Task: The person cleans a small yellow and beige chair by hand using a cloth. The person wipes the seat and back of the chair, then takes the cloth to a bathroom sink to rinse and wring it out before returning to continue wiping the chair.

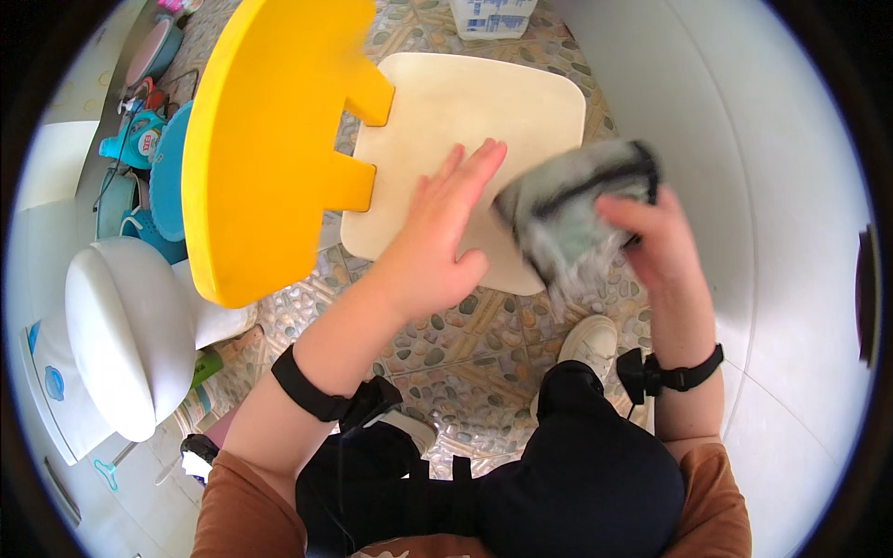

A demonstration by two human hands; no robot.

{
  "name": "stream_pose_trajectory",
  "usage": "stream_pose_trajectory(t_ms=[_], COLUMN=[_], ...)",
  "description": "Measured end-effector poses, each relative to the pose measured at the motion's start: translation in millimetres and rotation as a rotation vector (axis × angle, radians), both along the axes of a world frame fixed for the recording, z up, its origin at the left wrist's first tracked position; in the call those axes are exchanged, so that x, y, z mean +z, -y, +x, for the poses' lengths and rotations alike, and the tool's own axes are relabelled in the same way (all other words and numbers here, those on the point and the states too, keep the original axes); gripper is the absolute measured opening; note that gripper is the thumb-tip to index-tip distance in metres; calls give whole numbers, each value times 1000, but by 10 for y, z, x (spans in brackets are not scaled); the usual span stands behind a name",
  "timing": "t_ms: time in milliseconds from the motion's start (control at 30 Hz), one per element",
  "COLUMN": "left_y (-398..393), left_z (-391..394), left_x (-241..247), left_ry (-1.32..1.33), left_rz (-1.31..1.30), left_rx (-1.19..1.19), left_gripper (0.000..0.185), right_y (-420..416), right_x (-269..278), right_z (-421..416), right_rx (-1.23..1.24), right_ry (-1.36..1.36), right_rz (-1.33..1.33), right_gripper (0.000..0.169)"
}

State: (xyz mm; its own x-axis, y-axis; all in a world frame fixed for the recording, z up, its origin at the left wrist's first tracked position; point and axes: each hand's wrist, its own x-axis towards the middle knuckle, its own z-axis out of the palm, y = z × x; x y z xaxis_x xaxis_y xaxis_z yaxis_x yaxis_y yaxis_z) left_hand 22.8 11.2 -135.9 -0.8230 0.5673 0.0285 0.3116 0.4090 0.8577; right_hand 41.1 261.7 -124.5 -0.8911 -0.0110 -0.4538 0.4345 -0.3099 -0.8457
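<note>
A small chair stands before me, with a yellow backrest [261, 139] on the left and a cream seat [474, 104]. My left hand [443, 234] is over the seat, palm down and fingers extended, the thumb held apart. Nothing is in it, and I cannot tell whether it touches the seat. On the right, my right hand [656, 234] grips a pale grey-green cloth [575, 188] with dark bands and a light, ragged-looking edge. Motion blurs the cloth, which hangs over the seat's right side.
A white toilet [129, 335] stands at the left. Behind the backrest are blue basins [171, 181] and a teal bottle [139, 139]. A white bin or bag [492, 17] with blue markings is at the top. A white wall [718, 174] borders the right; pebble-patterned tiles [446, 335] cover the floor.
</note>
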Motion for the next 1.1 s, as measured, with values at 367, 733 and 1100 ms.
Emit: stream_pose_trajectory(t_ms=[367, 733, 1100], left_y=[56, 127, 170], left_z=[135, 123, 147], left_x=[-425, -495, -357], left_ry=[-456, -465, -448], left_rz=[-657, -510, -604], left_rx=[97, 117, -74], left_gripper=[72, 68, 92], right_y=[329, 222, -287], right_x=[-505, -172, -351], right_z=[-680, 95, -493], right_rx=[283, 850, -494], right_ry=[-955, -802, -443], right_rz=[1503, 687, 581], right_gripper=[54, 57, 34])
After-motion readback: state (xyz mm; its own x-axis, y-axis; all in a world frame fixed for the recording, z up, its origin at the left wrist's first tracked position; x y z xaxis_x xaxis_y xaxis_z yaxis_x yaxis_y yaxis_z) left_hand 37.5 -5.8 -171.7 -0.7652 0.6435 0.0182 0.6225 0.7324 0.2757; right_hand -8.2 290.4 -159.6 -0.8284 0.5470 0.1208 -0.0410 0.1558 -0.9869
